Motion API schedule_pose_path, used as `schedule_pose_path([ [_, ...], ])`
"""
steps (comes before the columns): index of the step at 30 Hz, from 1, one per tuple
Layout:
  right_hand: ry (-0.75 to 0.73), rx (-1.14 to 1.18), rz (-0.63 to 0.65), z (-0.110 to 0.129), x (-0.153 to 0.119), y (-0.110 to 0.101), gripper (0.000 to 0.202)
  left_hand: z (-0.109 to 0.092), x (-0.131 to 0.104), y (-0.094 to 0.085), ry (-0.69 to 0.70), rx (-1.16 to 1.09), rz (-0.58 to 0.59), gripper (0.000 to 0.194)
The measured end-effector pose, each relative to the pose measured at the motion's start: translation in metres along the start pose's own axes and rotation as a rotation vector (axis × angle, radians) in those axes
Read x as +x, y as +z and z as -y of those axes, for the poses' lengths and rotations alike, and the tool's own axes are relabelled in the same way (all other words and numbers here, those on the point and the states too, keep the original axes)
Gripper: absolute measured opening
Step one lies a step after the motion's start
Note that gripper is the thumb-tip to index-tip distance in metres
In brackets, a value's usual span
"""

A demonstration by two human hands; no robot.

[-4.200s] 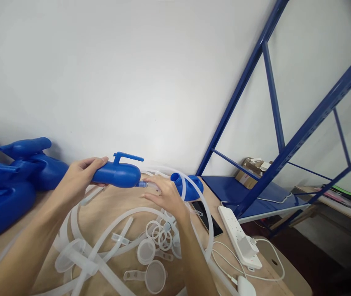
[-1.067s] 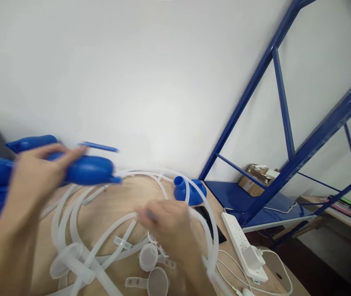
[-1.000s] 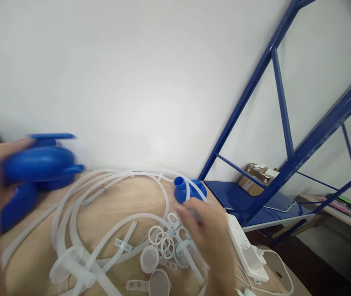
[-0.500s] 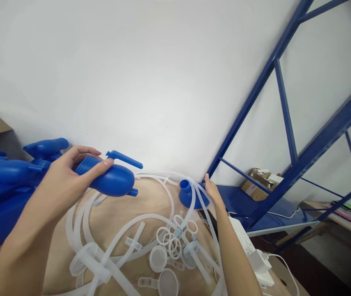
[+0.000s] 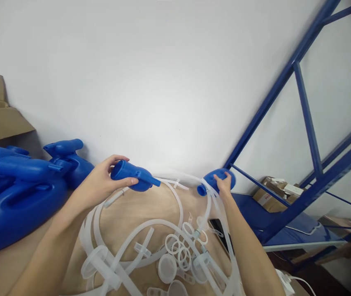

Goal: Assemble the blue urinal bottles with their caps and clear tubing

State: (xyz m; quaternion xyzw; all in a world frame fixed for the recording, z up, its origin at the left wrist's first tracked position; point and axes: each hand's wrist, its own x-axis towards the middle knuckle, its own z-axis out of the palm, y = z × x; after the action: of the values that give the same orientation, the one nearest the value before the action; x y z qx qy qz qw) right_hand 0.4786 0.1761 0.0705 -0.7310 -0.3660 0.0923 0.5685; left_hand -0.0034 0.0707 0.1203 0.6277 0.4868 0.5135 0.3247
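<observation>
My left hand is closed round a hollow blue plastic piece, thumb on the near side. The piece has a wide open mouth toward the left and a thin stem slanting right. At the right, my right hand grips a blue funnel-shaped piece, its short open neck facing left. Clear hoses run close to this piece and pass under my right forearm. Both blue pieces are apart from each other.
Coiled tubing, white rings and round clear caps lie on the brown surface. A phone lies beside my right forearm. Blue jugs and a cardboard box stand left. A blue metal rack rises right.
The piece in my left hand has turned, its open mouth now showing, and moved right in view. My right hand has lifted and tipped the funnel-shaped piece. The view has shifted left.
</observation>
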Motion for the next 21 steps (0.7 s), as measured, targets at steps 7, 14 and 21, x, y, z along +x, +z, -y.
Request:
schedule_pose_path([
  [7,-0.766,-0.169,-0.066,0.076,-0.020,-0.038,0.063,-0.001,0.000,0.007,0.013,-0.054,-0.089,0.074],
  [14,-1.110,-0.277,0.388,0.103,-0.143,-0.023,0.071,-0.001,-0.004,0.052,-0.100,-0.263,-0.093,0.049],
  [21,-1.304,-0.193,0.233,0.100,-0.215,-0.004,0.065,0.032,0.010,0.079,-0.257,-0.477,-0.009,0.054],
])
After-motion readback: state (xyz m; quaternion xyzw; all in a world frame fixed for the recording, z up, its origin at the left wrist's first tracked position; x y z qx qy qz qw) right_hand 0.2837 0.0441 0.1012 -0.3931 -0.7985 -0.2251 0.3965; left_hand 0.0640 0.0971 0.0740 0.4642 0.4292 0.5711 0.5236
